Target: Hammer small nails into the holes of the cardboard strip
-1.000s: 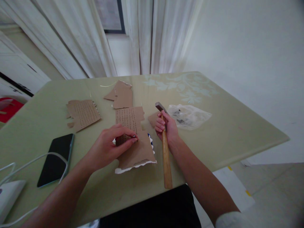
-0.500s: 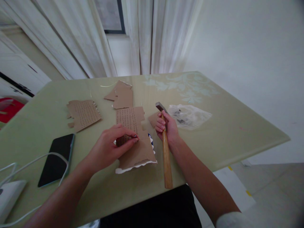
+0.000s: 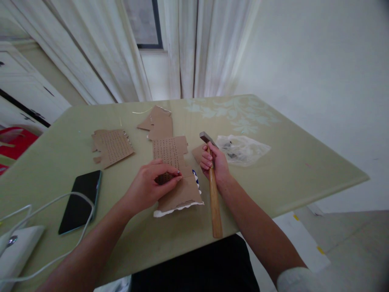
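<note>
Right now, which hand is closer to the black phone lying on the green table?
Left. The left hand rests on cardboard just right of the black phone; the right hand, gripping the wooden hammer, is farther right.

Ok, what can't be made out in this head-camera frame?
- What the left hand pinches against the cardboard piece: hidden by its fingertips.
- Contents of the clear plastic bag: dark bits, too small.
- White device and its cable: cut off by the left edge.
- Hammer grip: covered by the right hand.
</note>
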